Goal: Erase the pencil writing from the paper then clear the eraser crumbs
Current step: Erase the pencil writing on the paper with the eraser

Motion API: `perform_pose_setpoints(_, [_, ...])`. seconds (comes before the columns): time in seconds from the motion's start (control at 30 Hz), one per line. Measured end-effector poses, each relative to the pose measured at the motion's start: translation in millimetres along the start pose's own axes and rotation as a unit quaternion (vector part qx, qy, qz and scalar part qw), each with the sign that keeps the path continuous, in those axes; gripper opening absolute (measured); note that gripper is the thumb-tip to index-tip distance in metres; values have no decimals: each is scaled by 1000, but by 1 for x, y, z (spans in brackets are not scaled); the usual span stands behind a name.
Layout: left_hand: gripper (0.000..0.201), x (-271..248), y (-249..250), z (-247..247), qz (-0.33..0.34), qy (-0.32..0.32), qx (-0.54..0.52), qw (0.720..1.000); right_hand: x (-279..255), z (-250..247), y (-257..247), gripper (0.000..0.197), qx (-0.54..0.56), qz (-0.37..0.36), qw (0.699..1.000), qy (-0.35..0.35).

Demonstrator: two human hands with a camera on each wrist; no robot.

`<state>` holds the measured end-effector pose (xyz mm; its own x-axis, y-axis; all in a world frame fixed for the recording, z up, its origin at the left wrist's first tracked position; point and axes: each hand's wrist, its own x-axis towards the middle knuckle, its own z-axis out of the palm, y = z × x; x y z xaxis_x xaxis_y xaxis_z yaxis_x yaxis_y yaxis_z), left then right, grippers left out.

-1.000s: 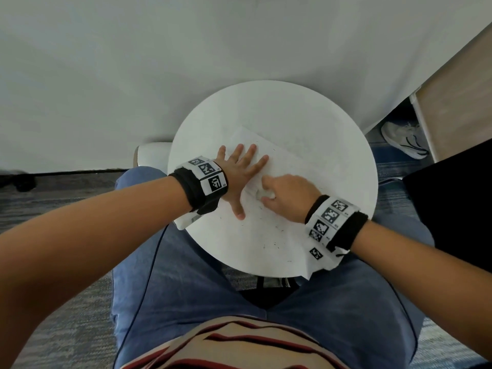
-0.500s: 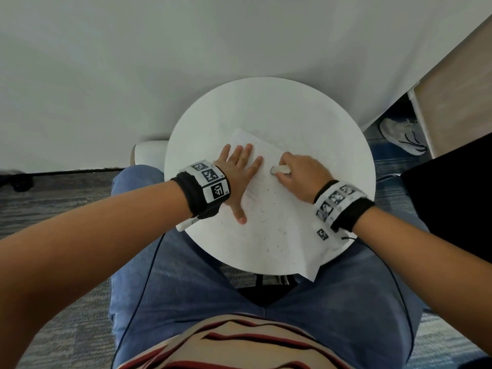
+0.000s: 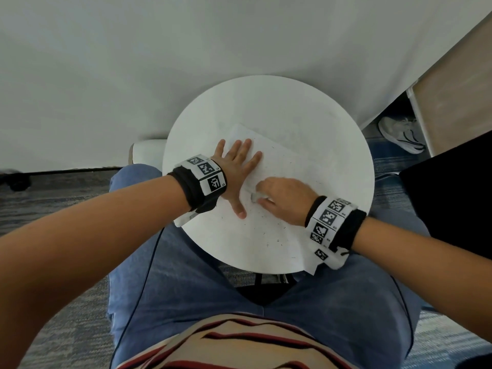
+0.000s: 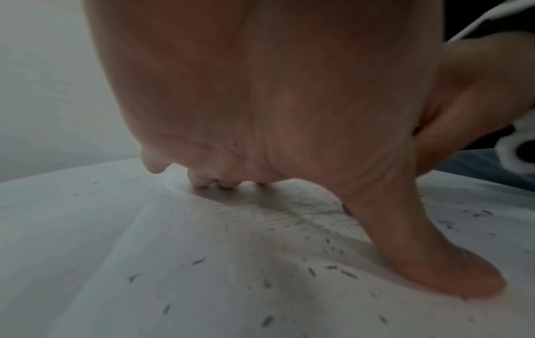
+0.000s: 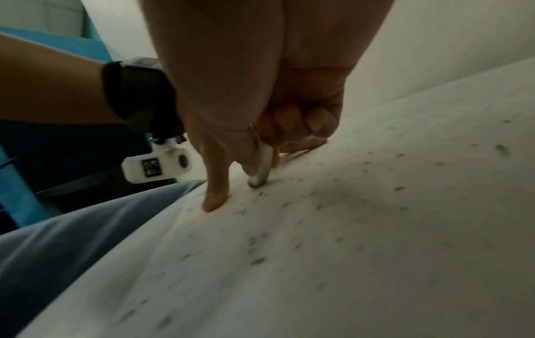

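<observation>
A white sheet of paper (image 3: 290,166) lies on the round white table (image 3: 279,102), one corner hanging over the near edge. My left hand (image 3: 237,166) lies flat on the paper's left side with fingers spread, pressing it down; the left wrist view shows its thumb (image 4: 428,258) on the sheet. My right hand (image 3: 282,198) pinches a small white eraser (image 3: 254,196) and holds its tip on the paper (image 5: 376,217), just right of the left thumb. In the right wrist view the eraser (image 5: 262,167) stands on edge under the fingers. Dark eraser crumbs (image 3: 269,233) dot the paper's near half.
The table stands against a white wall, above my lap in blue jeans (image 3: 186,275). A white sneaker (image 3: 399,134) lies on the floor at the right beside a wooden panel (image 3: 458,83). A dark object (image 3: 452,198) fills the right edge.
My right hand swept the eraser from the near left of the sheet up toward the far edge, then back down next to the left thumb. The left hand stayed pressed in place.
</observation>
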<state>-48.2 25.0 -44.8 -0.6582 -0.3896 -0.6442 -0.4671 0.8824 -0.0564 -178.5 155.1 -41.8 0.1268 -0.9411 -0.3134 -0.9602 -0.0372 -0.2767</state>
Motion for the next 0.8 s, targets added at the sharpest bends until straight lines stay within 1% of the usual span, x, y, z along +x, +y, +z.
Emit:
perform_pose_setpoints(0.03, [162,0,0,0,0,1,0,1000,0,-3,4,34,11,-7,1000,-17])
perform_pose_setpoints(0.07, [162,0,0,1,0,1,-3,1000,5,-8,12,37,17,3,1000,-15])
perform_pose_setpoints(0.1, [162,0,-1,1,0,1,-6,1000,11,-15,24,39,12,32,999,4])
perform_pose_setpoints(0.17, [162,-1,-1,0,-2,2,-9,1000,20,-28,45,37,-32,105,992,69])
perform_pose_setpoints(0.2, [161,-1,-1,-1,-3,2,-8,1000,21,-27,45,34,-56,119,987,91])
perform_pose_setpoints(0.23, [161,-1,-1,-1,-3,2,-7,1000,18,-25,37,32,-72,114,986,95])
perform_pose_setpoints(0.27, [161,-1,0,-1,-2,0,-7,1000,13,-20,25,31,-85,92,989,79])
perform_pose_setpoints(0.33, [161,0,1,0,-1,-1,-5,1000,-1,-7,0,31,-91,10,996,14])
perform_pose_setpoints(0.37, [161,0,1,0,-1,0,-3,1000,-5,-5,-4,32,-79,-16,997,-10])
perform_pose_setpoints(0.4, [162,0,1,1,-2,1,-2,1000,-4,-8,0,34,-63,-20,998,-18])
perform_pose_setpoints(0.43, [162,0,0,1,-2,2,-3,1000,0,-13,8,35,-45,-5,999,-10])
perform_pose_setpoints(0.47, [162,0,0,1,-2,2,-7,1000,5,-19,19,35,-42,30,999,10])
perform_pose_setpoints(0.53, [162,0,1,0,-3,1,-13,1000,11,-27,36,34,-85,103,989,61])
perform_pose_setpoints(0.57, [161,0,1,-1,-4,0,-13,1000,11,-25,35,32,-107,117,985,73])
perform_pose_setpoints(0.6, [161,0,1,-1,-4,-1,-11,1000,8,-22,26,30,-120,110,984,70])
perform_pose_setpoints(0.63, [161,0,1,-1,-3,-2,-9,1000,4,-17,13,29,-125,85,987,53])
perform_pose_setpoints(0.7, [161,1,2,1,-1,-1,-5,1000,-7,-8,-12,29,-112,16,994,-1])
perform_pose_setpoints(0.73, [161,0,2,1,-1,-1,-3,1000,-9,-8,-15,30,-92,3,995,-21])
perform_pose_setpoints(0.8, [162,0,1,1,-2,-2,-5,1000,-1,-23,-7,31,-75,30,996,-35])
